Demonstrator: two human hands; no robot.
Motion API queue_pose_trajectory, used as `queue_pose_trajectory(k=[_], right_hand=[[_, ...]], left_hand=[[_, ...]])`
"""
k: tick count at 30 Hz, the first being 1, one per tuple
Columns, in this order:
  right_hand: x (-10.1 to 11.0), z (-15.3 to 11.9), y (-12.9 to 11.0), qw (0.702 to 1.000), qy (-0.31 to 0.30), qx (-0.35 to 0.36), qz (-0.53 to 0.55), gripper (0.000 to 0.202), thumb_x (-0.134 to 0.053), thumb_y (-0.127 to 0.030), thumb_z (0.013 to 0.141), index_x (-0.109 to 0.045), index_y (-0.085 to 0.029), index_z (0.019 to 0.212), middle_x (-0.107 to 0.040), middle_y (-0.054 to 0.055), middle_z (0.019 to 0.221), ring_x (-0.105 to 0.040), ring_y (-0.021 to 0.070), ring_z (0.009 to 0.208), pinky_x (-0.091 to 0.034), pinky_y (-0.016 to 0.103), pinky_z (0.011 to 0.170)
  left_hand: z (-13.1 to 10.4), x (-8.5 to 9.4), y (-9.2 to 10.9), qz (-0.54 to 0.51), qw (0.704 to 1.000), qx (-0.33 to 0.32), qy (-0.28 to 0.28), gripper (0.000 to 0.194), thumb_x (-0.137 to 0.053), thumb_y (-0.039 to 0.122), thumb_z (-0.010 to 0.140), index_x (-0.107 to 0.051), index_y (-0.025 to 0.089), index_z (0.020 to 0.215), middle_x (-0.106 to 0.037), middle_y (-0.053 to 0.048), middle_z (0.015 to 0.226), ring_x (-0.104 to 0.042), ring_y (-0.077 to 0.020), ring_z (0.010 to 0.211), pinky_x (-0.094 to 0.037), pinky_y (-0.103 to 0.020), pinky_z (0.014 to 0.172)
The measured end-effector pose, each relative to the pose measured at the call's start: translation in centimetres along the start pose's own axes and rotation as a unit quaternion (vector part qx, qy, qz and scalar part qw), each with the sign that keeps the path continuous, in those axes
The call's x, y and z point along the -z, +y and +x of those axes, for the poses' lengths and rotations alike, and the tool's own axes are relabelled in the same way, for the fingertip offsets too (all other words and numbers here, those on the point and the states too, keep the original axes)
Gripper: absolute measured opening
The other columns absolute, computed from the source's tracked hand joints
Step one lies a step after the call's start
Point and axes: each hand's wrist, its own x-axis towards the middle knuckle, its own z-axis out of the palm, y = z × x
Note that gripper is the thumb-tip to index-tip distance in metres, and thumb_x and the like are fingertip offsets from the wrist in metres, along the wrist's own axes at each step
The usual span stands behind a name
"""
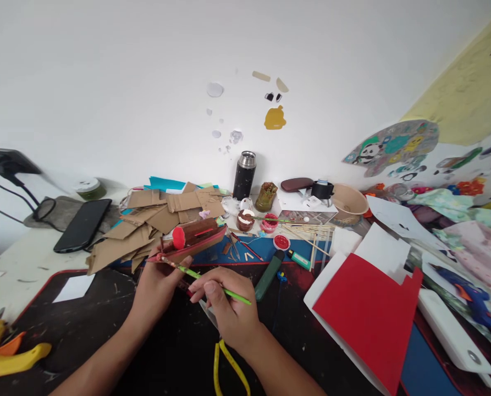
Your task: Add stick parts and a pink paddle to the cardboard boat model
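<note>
My left hand (156, 283) holds a small brown and red model (196, 237) with a bright red round end, tilted above the dark mat. In my right hand (231, 305) is a thin green paintbrush (224, 290), pinched between the fingers. Its tip, reddish, reaches the near left part of the model, close to my left fingers. Beneath my right hand lie yellow-handled scissors (217, 366), their blades partly hidden. Open pots of red paint (281, 242) and brown paint (245, 220) stand behind the hands.
Cardboard pieces (158, 217) are heaped at the back left beside a black phone (82, 225). A black flask (244, 176) stands by the wall. Red paper (369, 316) lies to the right, a yellow tool (14, 357) at the left edge, and a green box cutter (269, 275) near the middle.
</note>
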Motion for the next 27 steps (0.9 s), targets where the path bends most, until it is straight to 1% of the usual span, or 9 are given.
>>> queue_pose_trajectory(k=[2,5,7,11,17,23,25,27], right_hand=[[0.0,0.0,0.1,1.0,0.003,0.003,0.004,0.044,-0.063,-0.054,0.118,-0.086,-0.02,0.103,-0.087,0.01,0.091,-0.083,0.0189,0.071,-0.065,0.028,0.064],[0.1,0.0,0.2,1.0,0.007,-0.004,0.0,0.045,-0.062,-0.056,0.118,-0.086,-0.02,0.103,-0.088,0.01,0.092,-0.083,0.0194,0.071,-0.065,0.028,0.063],[0.2,0.0,0.3,1.0,0.015,-0.008,-0.003,0.047,-0.062,-0.056,0.118,-0.086,-0.02,0.102,-0.088,0.011,0.091,-0.083,0.0195,0.071,-0.064,0.027,0.063],[0.4,0.1,0.5,1.0,0.03,-0.006,-0.001,0.045,-0.063,-0.054,0.118,-0.087,-0.019,0.101,-0.087,0.01,0.088,-0.083,0.0189,0.07,-0.064,0.027,0.063],[0.7,0.2,0.7,0.999,0.042,0.004,-0.003,0.042,-0.063,-0.05,0.119,-0.087,-0.02,0.102,-0.088,0.01,0.09,-0.084,0.019,0.072,-0.062,0.026,0.064],[1.0,0.1,0.7,0.998,0.059,0.006,0.019,0.037,-0.065,-0.047,0.119,-0.087,-0.02,0.104,-0.088,0.01,0.094,-0.085,0.0184,0.071,-0.056,0.023,0.057],[1.0,0.1,0.5,0.998,0.055,0.012,0.023,0.037,-0.065,-0.046,0.119,-0.087,-0.02,0.104,-0.088,0.01,0.092,-0.084,0.0183,0.072,-0.056,0.023,0.057],[0.9,0.0,0.3,0.999,0.039,0.021,0.02,0.038,-0.065,-0.046,0.119,-0.088,-0.02,0.104,-0.087,0.01,0.089,-0.084,0.0183,0.072,-0.057,0.024,0.059]], left_hand=[[0.0,0.2,0.1,0.006,1.0,0.008,-0.01,0.059,-0.089,0.069,0.079,-0.079,0.022,0.113,-0.088,-0.013,0.112,-0.08,-0.0394,0.107,-0.062,-0.052,0.107],[0.0,0.3,0.3,0.005,0.999,0.026,-0.023,0.058,-0.089,0.072,0.079,-0.079,0.022,0.108,-0.084,-0.009,0.091,-0.079,-0.0372,0.092,-0.065,-0.05,0.094],[0.0,0.2,0.4,-0.007,1.0,0.019,-0.019,0.058,-0.09,0.071,0.077,-0.078,0.023,0.107,-0.081,-0.006,0.084,-0.078,-0.0366,0.09,-0.066,-0.049,0.093],[0.1,0.1,0.5,0.0,1.0,-0.014,0.014,0.059,-0.089,0.07,0.079,-0.079,0.023,0.113,-0.085,-0.009,0.094,-0.081,-0.0382,0.099,-0.065,-0.05,0.098],[0.1,0.2,-0.1,0.012,1.0,-0.01,0.023,0.066,-0.085,0.072,0.08,-0.08,0.02,0.12,-0.089,-0.013,0.108,-0.081,-0.0405,0.109,-0.066,-0.051,0.098],[0.4,0.6,-0.6,0.003,1.0,0.007,0.03,0.058,-0.085,0.069,0.081,-0.081,0.019,0.111,-0.089,-0.014,0.111,-0.081,-0.0408,0.111,-0.064,-0.052,0.102],[0.4,0.6,-0.5,-0.001,0.999,0.015,0.028,0.057,-0.086,0.069,0.08,-0.081,0.02,0.109,-0.089,-0.015,0.111,-0.081,-0.0414,0.111,-0.064,-0.053,0.103],[0.4,0.5,-0.2,-0.008,1.0,0.018,0.022,0.058,-0.088,0.069,0.079,-0.08,0.02,0.108,-0.089,-0.014,0.11,-0.081,-0.0413,0.11,-0.064,-0.053,0.102]])
